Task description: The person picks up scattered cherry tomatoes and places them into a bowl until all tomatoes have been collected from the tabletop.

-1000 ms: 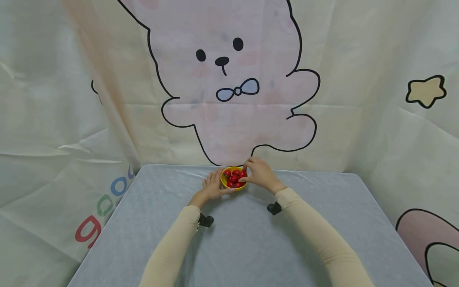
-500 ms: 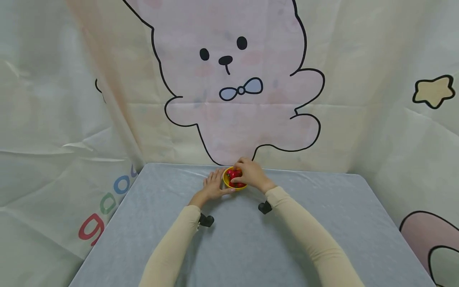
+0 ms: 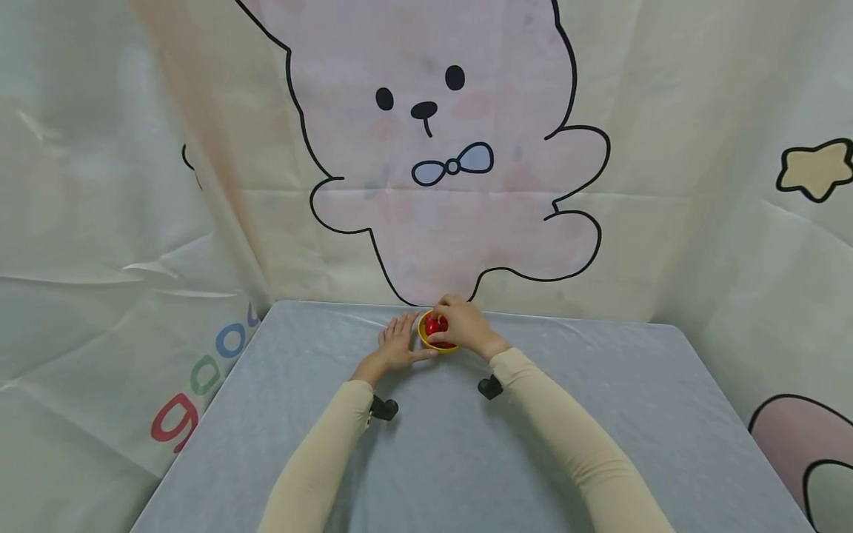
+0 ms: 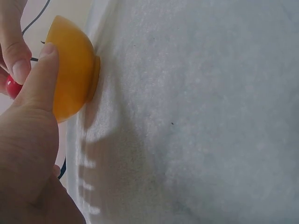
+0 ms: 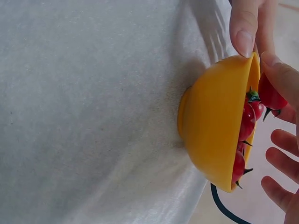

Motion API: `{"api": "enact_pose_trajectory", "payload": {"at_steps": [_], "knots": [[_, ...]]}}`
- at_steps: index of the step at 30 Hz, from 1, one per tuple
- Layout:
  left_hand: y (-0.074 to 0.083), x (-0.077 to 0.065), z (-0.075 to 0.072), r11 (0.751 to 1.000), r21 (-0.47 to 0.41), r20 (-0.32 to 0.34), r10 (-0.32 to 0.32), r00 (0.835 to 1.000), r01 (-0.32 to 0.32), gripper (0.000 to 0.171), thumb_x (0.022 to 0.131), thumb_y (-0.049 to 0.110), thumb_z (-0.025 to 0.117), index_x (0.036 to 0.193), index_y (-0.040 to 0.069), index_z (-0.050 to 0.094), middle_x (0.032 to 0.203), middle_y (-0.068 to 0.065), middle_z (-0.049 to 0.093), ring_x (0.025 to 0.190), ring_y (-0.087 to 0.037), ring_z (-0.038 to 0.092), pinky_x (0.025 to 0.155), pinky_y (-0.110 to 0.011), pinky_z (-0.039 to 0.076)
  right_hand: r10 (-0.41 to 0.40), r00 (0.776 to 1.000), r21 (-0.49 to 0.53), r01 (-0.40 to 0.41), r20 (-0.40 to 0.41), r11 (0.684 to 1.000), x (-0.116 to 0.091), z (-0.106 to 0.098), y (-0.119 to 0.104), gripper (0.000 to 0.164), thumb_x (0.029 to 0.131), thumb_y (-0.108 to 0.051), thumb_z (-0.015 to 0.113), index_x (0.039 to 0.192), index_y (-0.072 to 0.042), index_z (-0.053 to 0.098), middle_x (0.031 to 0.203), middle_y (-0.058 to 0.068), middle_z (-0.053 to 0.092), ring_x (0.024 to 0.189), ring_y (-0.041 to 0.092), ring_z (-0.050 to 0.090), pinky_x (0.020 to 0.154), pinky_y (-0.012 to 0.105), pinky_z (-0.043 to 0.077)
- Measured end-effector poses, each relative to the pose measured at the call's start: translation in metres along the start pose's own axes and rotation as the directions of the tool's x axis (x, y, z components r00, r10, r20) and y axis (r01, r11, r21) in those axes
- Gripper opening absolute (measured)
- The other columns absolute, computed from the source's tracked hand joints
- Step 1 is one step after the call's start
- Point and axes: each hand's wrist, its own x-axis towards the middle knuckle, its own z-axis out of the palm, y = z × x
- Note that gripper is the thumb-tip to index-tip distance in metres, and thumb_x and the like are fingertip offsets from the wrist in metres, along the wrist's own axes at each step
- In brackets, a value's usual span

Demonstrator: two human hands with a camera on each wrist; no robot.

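Observation:
A yellow bowl (image 3: 448,350) stands near the far edge of the table, upright on its foot. Several red cherry tomatoes (image 5: 247,123) with green stems lie inside, partly hidden by its wall. My left hand (image 3: 396,349) rests beside the bowl's left side, fingers straight and spread, its thumb touching the near rim. Over the bowl, my right hand (image 3: 465,326) pinches a cherry tomato (image 5: 271,95) between thumb and fingers; the same tomato (image 4: 13,87) shows at the edge of the left wrist view.
A pale grey-blue cloth (image 3: 426,459) covers the table. Right behind its far edge hangs a cream curtain (image 3: 306,266) printed with a bear, and more curtain hangs at both sides. A dark cable (image 5: 222,210) shows past the table's edge in the right wrist view.
My right hand has moved left from the bowl's right side to over its middle, covering more of the tomatoes. The left hand has stayed at the rim. The head view has shifted slightly.

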Motion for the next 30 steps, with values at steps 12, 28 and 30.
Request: {"api": "enact_pose_trajectory", "payload": {"at_steps": [12,28,30], "knots": [[0.000,-0.001,0.001,1.000,-0.013,-0.010,0.011,1.000,-0.011,0.104,0.085,0.061,0.068,0.160,0.017,0.011,0.167,-0.018,0.010,0.154,-0.044,0.005,0.119,-0.069,0.008,-0.001,1.000,-0.004,0.001,-0.001,1.000,-0.003,0.004,0.001,0.046,0.077,-0.046,0.082,0.106,-0.012,0.072,0.116,0.006,0.064,0.106,0.024,0.061,0.093,0.041,0.055],[0.002,0.000,-0.005,1.000,0.012,-0.008,0.014,1.000,-0.014,0.104,0.085,0.061,0.067,0.160,0.019,0.009,0.167,-0.017,0.009,0.154,-0.044,0.005,0.119,-0.069,0.007,0.003,0.998,0.043,-0.001,-0.056,0.999,-0.009,-0.009,0.011,0.052,0.078,-0.045,0.082,0.112,-0.007,0.072,0.116,0.010,0.064,0.107,0.027,0.061,0.096,0.046,0.053],[0.002,-0.001,-0.010,0.999,0.035,-0.028,0.025,0.999,-0.023,0.102,0.086,0.060,0.068,0.160,0.019,0.009,0.167,-0.017,0.011,0.153,-0.045,0.008,0.119,-0.069,0.009,0.018,0.998,0.054,-0.015,-0.065,0.998,-0.011,-0.016,0.013,0.050,0.080,-0.043,0.081,0.113,-0.007,0.071,0.117,0.010,0.064,0.108,0.028,0.061,0.097,0.047,0.053]]}}
